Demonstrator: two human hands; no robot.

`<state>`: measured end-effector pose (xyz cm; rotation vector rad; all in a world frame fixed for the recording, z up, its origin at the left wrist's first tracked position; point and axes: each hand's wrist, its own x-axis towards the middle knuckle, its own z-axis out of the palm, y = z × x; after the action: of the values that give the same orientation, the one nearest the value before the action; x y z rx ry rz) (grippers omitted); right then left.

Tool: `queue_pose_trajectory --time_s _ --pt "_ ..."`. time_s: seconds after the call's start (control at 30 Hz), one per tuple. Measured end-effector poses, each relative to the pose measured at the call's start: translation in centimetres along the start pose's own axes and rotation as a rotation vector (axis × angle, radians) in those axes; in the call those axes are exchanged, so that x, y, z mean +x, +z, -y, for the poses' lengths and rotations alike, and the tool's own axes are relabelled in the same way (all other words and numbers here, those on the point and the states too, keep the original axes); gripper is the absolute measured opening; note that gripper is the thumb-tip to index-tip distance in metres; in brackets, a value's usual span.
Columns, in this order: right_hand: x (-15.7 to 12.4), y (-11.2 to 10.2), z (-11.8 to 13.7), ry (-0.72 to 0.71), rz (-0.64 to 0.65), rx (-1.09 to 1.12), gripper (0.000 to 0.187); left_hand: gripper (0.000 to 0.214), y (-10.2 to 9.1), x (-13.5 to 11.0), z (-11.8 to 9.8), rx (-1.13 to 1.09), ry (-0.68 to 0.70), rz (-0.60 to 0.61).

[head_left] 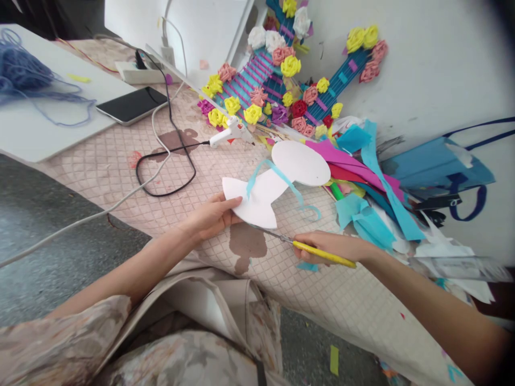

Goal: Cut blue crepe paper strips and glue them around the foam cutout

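The white cutout lies over the table's near edge, its round and flared ends already shaped; a thin blue strip loops across it, and the rest looks undecorated. The left hand pinches its near-left edge, thumb on top; the right hand is closed around the yellow-handled scissors, blades at the near edge. Farther off, the flower-covered pieces seem largely decorated.
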<state>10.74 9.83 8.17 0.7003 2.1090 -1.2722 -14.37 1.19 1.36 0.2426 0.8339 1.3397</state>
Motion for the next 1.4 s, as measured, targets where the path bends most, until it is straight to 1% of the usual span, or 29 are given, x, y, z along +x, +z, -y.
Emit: queue_pose_trajectory --time_s 0.1,0.2,0.4,0.6,0.83,1.0,1.4 --pt "-0.01 0.01 0.11 0.009 -0.009 0.0 0.037 0.024 0.06 -0.05 -0.02 0.011 0.003 -0.011" --pt "0.07 0.01 0.09 0.002 -0.014 0.006 0.038 0.023 -0.05 0.04 0.05 0.013 0.002 -0.006" --pt "0.25 0.08 0.06 0.002 -0.042 0.027 0.039 0.029 -0.28 0.16 0.18 -0.004 0.004 0.002" --pt "0.37 0.24 0.22 0.032 -0.087 -0.02 0.034 0.033 -0.07 0.04 0.17 0.02 0.011 -0.008" --pt "0.12 0.19 -0.17 -0.03 -0.001 -0.081 0.035 0.03 0.13 0.03 0.14 -0.002 0.01 -0.023" --pt "0.07 0.08 -0.07 -0.032 -0.018 -0.083 0.038 0.024 0.05 0.13 0.3 -0.027 0.001 -0.019" --pt "0.48 -0.02 0.18 -0.047 -0.03 -0.105 0.039 0.022 0.04 0.22 0.52 -0.042 0.006 -0.027"
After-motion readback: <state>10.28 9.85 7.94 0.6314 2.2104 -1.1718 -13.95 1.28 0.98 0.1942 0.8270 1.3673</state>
